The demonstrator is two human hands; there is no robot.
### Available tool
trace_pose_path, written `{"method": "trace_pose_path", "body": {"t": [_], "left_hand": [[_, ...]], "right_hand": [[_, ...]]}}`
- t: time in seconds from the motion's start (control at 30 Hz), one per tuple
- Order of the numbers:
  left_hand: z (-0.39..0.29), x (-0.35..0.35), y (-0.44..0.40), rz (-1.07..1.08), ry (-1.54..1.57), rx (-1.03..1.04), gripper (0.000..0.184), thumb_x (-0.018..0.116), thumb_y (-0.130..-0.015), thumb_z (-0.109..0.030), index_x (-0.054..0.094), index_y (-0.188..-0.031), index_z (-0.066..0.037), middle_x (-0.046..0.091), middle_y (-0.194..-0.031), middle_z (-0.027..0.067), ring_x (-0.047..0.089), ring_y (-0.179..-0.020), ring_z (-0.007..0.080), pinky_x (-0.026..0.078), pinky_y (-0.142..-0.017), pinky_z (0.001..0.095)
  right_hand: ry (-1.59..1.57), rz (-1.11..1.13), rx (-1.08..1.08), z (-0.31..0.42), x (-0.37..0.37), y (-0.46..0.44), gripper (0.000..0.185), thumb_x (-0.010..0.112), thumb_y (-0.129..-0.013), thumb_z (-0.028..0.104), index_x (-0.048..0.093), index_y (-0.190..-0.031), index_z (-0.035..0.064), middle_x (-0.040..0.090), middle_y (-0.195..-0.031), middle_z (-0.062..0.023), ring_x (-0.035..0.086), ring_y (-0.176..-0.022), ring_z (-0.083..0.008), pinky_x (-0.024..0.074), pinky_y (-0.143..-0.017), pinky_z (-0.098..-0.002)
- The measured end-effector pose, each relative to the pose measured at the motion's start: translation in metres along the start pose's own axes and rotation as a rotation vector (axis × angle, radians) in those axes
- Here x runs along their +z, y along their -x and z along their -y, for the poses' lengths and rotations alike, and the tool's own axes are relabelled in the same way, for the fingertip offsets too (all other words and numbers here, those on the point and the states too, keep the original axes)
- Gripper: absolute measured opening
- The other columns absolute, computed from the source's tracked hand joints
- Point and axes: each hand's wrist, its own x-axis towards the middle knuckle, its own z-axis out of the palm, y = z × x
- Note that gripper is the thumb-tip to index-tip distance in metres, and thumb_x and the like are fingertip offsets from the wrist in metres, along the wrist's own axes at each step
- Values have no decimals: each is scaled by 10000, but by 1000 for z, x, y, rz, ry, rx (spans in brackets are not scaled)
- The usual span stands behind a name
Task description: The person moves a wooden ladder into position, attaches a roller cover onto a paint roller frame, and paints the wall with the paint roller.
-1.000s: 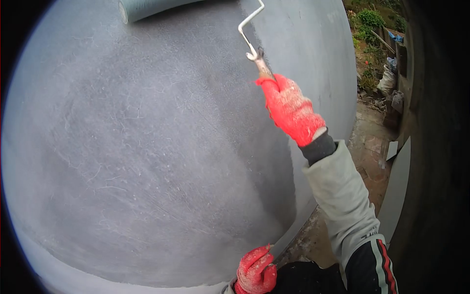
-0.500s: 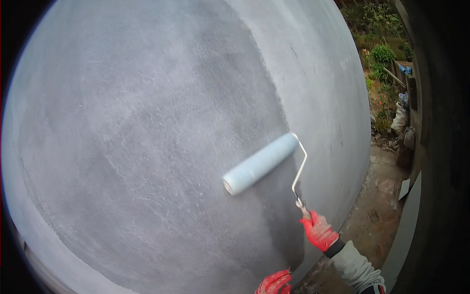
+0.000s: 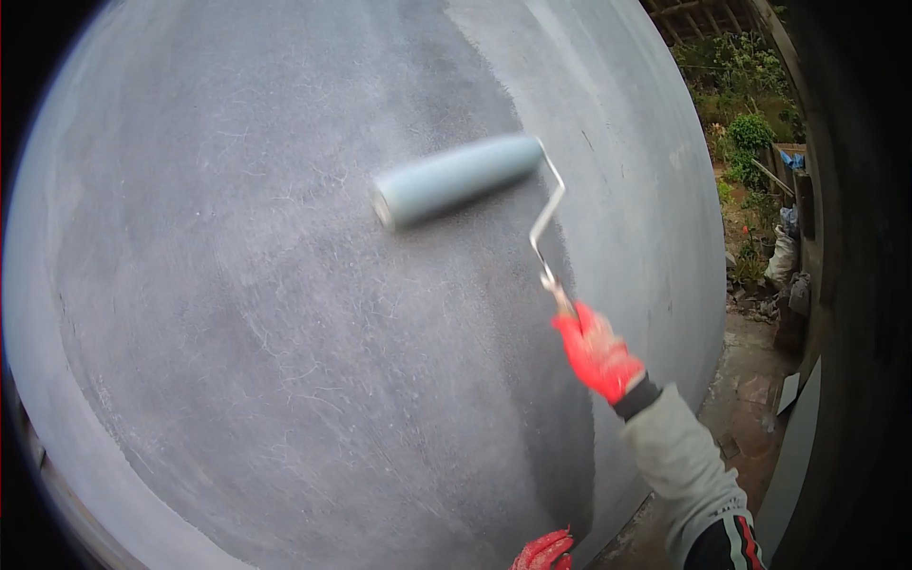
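My right hand (image 3: 598,356), in a red glove, is closed around the handle of a paint roller (image 3: 461,180). The light blue roller sleeve lies on or close against a large curved grey surface (image 3: 313,380), tilted slightly up to the right, and its white wire frame bends down to the handle. The surface shows a darker area under and left of the roller and a paler band at the right. At the bottom edge is my left hand (image 3: 543,552), also red-gloved, partly cut off, with its visible fingers curled; what it holds, if anything, is hidden.
At the right, below the curved surface's edge, runs a paved ground strip (image 3: 746,380) with a pale board (image 3: 796,465) leaning along it. Farther back are green plants (image 3: 750,133), a white sack (image 3: 781,256) and a wooden roof frame (image 3: 698,17).
The roller first came down from the top of the view, then moved up and left over the surface with my right hand. My left hand shows less at the bottom edge.
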Motion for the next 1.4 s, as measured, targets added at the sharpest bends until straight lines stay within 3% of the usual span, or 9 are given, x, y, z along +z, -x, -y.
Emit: {"method": "trace_pose_path", "body": {"t": [0.17, 0.37, 0.63, 0.83, 1.1, 1.23, 1.3, 1.33, 1.4], "left_hand": [[-2, -3, 10, 90, -52, 121, 365, 627, -786, -43, 602, -1149, -77, 613, -1164, 115, 618, -988, 322, 537, -779, 395], [-1, -1, 8, 136, 7, 125, 367, 629, -783, -41, 600, -1147, -73, 611, -1180, 125, 607, -1009, 324, 523, -796, 413], [2, -13, 5, 95, -114, 122, 355, 619, -778, -8, 591, -1130, -38, 614, -1146, 142, 594, -1023, 340, 500, -829, 431], [-5, -32, 9, 72, -74, 97, 299, 545, -821, 12, 563, -1120, 26, 611, -1084, 187, 589, -1020, 364, 481, -855, 441], [-9, -30, 13, 138, -13, 152, 285, 541, -841, -47, 560, -1117, 19, 596, -1094, 211, 592, -973, 369, 488, -832, 450], [3, -16, 14, 188, -32, 62, 315, 558, -789, -18, 568, -1103, 2, 600, -1113, 184, 590, -977, 346, 486, -837, 428], [4, -14, 11, 223, -43, 47, 358, 590, -728, 16, 574, -1084, -10, 607, -1118, 166, 599, -958, 327, 500, -816, 409], [3, -13, 10, 228, -47, 34, 360, 586, -721, 28, 576, -1080, -6, 607, -1118, 170, 592, -974, 327, 492, -833, 405], [1, -14, 9, 242, -49, 14, 363, 582, -715, 40, 578, -1075, -3, 606, -1118, 174, 586, -990, 326, 485, -850, 402]], "right_hand": [[68, 91, 166, -103, 23, 165, 258, 576, -913, 255, 519, -906, 4, 568, -758, -283, 526, -749, -517, 407, -597, -523], [95, 54, 192, -50, 7, 108, 311, 551, -932, 323, 546, -903, 14, 581, -775, -272, 552, -788, -484, 420, -630, -503], [-491, 149, 390, 33, -9, -16, 335, 543, -936, 353, 612, -965, 26, 488, -622, -92, 530, -599, -172, 405, -568, -367], [-154, 141, 327, -108, 27, 162, 312, 514, -953, 321, 594, -990, 22, 612, -751, -210, 570, -691, -412, 436, -614, -429], [-32, 278, 513, -141, 13, 262, 280, 549, -937, 303, 584, -966, 27, 645, -821, -229, 615, -792, -433, 470, -642, -451], [5, 87, 255, -80, 5, 157, 257, 560, -937, 283, 584, -956, 27, 624, -734, -193, 602, -717, -407, 457, -615, -442], [430, -108, -407, -82, 10, 121, 245, 563, -935, 270, 576, -969, 27, 586, -681, -182, 578, -660, -395, 437, -583, -435], [428, -106, -398, -78, 12, 110, 245, 563, -935, 270, 576, -969, 27, 586, -681, -182, 578, -660, -395, 437, -583, -435], [-118, 65, 237, -69, 13, 102, 240, 567, -931, 261, 565, -987, 27, 569, -683, -177, 576, -660, -378, 433, -576, -428]]}}
